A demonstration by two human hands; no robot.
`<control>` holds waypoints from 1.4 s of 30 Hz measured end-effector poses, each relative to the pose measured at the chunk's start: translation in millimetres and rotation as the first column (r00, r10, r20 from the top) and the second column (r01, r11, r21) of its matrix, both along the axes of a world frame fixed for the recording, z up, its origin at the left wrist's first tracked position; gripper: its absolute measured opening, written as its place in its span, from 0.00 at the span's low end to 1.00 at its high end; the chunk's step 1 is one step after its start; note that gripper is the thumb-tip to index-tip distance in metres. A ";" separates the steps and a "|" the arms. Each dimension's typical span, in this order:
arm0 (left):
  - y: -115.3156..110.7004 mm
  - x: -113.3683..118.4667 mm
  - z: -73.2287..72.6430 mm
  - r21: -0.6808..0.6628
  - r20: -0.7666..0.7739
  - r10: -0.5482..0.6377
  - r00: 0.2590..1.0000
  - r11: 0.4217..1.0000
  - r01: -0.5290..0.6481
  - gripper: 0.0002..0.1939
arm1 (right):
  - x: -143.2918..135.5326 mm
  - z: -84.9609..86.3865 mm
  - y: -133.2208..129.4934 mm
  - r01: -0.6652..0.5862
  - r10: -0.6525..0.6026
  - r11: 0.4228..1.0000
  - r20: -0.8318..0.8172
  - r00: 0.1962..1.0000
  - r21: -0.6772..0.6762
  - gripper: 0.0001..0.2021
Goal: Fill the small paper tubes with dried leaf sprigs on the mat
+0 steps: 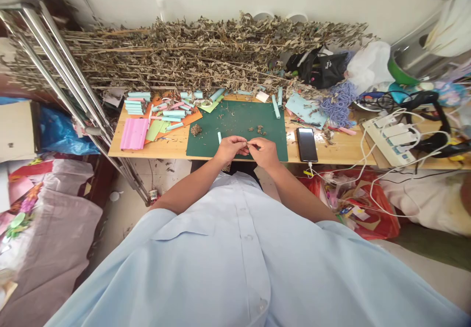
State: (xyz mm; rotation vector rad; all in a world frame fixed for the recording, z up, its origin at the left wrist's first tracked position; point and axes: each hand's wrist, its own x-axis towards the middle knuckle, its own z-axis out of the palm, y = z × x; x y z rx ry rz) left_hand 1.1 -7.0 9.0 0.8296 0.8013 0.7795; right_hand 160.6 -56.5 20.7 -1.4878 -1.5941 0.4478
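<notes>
Over the front edge of a green cutting mat, my left hand and my right hand meet fingertip to fingertip. Both are closed in a pinch; whatever lies between the fingers is too small to make out. A light blue paper roll is just left of my left hand on the mat. Farther left sits a brown clump of dried leaf. Small crumbled leaf bits lie beyond my right hand.
Long dried leafy stalks fill the table's back. Paper rolls and pink sheets lie left. At right are a phone, purple yarn and a cabled power strip. Metal crutches lean at the left edge.
</notes>
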 end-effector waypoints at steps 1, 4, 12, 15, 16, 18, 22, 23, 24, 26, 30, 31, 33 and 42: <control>0.0 0.9 -0.2 -0.004 -0.017 0.010 1.000 1.000 -0.010 0.18 | -0.9 0.3 0.4 0.011 -0.011 1.000 0.005 1.000 -0.017 0.08; 0.9 3.2 -1.6 -0.020 -0.053 0.030 0.998 0.999 -0.031 0.16 | -3.1 -0.1 1.7 0.049 -0.048 0.998 0.007 0.999 -0.048 0.07; 4.4 2.0 -5.1 -0.070 -0.016 0.036 0.999 0.997 -0.037 0.17 | -1.1 -11.0 1.5 0.080 -0.156 0.969 -0.324 0.933 -0.235 0.11; 3.4 1.4 -4.4 -0.058 0.006 0.034 0.999 0.998 -0.034 0.17 | -2.9 -18.8 1.3 0.048 -0.197 0.956 -0.508 0.838 -0.291 0.13; 2.8 1.3 -4.2 -0.054 0.016 0.038 0.999 0.998 -0.037 0.17 | -3.8 -21.7 1.4 0.039 -0.205 0.954 -0.553 0.808 -0.297 0.14; 1.6 1.2 -3.9 -0.044 0.032 0.050 0.998 0.998 -0.049 0.17 | -4.3 -27.2 1.9 0.030 -0.216 0.952 -0.597 0.773 -0.306 0.15; -0.4 0.9 -2.7 -0.024 0.024 0.059 0.998 0.998 -0.058 0.17 | 7.0 -32.8 5.2 0.090 -0.256 0.948 -0.568 0.782 -0.304 0.16; -0.7 0.8 -2.3 -0.019 0.020 0.057 0.998 0.998 -0.056 0.16 | 12.9 -32.6 6.8 0.131 -0.277 0.946 -0.532 0.800 -0.296 0.15; -0.9 0.7 -1.8 -0.014 0.019 0.055 0.998 0.998 -0.054 0.16 | 19.6 -31.9 8.7 0.179 -0.299 0.943 -0.476 0.827 -0.282 0.15; -1.2 0.7 -1.3 -0.004 0.020 0.052 0.998 0.999 -0.052 0.15 | 33.7 -29.5 13.5 0.258 -0.320 0.938 -0.297 0.900 -0.230 0.13; -1.0 1.1 -2.2 0.004 0.013 0.066 0.998 0.998 -0.066 0.16 | 52.0 -26.4 26.8 0.213 -0.203 0.972 0.105 0.974 -0.096 0.10; -0.9 1.1 -2.6 0.005 0.016 0.073 0.997 0.997 -0.073 0.16 | 53.4 -26.5 30.4 0.178 -0.162 0.981 0.176 0.971 -0.082 0.10; -0.9 0.7 -3.4 0.006 0.028 0.086 0.996 0.996 -0.086 0.17 | 53.5 -27.5 36.7 0.114 -0.084 0.990 0.292 0.953 -0.088 0.10; -1.9 -1.3 -4.5 0.013 0.057 0.072 0.996 0.997 -0.073 0.18 | 57.8 -26.0 34.9 0.031 0.040 0.984 0.384 0.922 -0.176 0.15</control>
